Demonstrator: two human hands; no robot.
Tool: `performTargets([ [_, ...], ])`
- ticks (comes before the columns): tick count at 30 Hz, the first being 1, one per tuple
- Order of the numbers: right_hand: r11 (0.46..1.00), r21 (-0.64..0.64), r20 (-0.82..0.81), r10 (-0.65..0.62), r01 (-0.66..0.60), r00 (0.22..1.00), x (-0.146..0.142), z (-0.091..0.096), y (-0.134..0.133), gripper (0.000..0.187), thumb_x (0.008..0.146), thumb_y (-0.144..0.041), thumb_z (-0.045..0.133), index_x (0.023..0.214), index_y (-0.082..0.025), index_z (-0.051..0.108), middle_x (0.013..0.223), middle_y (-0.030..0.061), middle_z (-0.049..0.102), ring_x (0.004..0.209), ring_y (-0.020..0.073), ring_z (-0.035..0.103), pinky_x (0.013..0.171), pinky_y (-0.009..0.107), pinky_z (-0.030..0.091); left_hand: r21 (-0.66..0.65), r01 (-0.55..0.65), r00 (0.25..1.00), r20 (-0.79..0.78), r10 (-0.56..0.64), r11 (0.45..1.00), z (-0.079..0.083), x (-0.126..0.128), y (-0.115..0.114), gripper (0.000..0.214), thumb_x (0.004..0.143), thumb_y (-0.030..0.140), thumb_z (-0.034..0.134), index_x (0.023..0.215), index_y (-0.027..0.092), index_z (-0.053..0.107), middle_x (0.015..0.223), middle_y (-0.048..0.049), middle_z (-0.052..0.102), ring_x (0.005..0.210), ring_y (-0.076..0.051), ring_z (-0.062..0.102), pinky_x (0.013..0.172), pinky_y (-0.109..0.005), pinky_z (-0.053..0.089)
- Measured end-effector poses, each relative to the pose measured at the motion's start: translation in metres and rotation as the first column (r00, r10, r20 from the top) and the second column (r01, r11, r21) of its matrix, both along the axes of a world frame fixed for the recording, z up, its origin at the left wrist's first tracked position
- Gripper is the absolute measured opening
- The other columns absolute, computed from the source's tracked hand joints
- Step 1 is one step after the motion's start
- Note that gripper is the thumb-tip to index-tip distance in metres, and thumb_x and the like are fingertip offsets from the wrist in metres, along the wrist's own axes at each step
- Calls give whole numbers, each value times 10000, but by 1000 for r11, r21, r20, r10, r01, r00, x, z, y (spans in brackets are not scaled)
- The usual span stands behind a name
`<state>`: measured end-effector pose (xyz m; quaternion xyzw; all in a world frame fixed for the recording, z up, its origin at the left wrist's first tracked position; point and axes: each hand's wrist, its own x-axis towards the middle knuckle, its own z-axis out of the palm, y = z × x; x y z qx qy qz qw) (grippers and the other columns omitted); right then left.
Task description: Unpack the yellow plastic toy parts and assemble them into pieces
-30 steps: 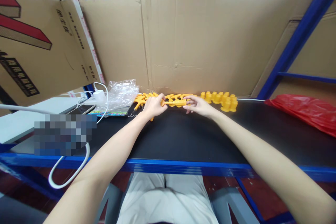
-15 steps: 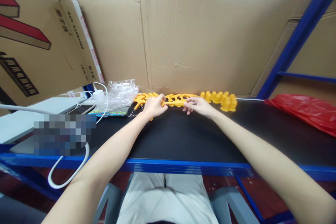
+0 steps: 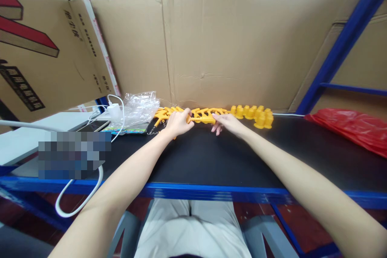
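Between my two hands a yellow plastic rod-like piece (image 3: 206, 120), thin on the left and thicker on the right, is held level just over the black shelf top. My left hand (image 3: 179, 122) is closed round its thin end. At the thick end, my right hand (image 3: 224, 123) pinches it with thumb and forefinger, the other fingers curled below. Behind the hands lie several branching yellow plastic pieces (image 3: 165, 113), partly hidden by my left hand. To the right of my right hand stand several yellow stepped cup-like pieces (image 3: 263, 118) in a cluster.
Clear plastic wrap (image 3: 137, 107) and a white charger (image 3: 114, 111) with cables lie to the left, near a pale flat panel (image 3: 27, 135). A red plastic bag (image 3: 347, 127) is at the right. Cardboard (image 3: 229, 48) walls the back; a blue rail (image 3: 217, 191) edges the front.
The thick part of the yellow piece has shifted slightly right, and the fingers of my right hand have closed further on its end. My left hand has barely moved.
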<state>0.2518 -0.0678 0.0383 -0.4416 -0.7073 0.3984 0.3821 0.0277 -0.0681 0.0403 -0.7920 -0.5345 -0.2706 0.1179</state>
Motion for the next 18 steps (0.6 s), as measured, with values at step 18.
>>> performTargets([
  [18, 997, -46, 26, -55, 56, 998, -2, 2, 0, 505, 839, -585, 475, 685, -116, 584, 616, 103, 685, 416, 104, 588, 442, 211, 441, 2, 9, 1000, -5, -9, 1000, -1, -2, 3, 295, 740, 300, 524, 1024, 225, 560, 766, -28, 665, 773, -243, 637, 724, -321, 453],
])
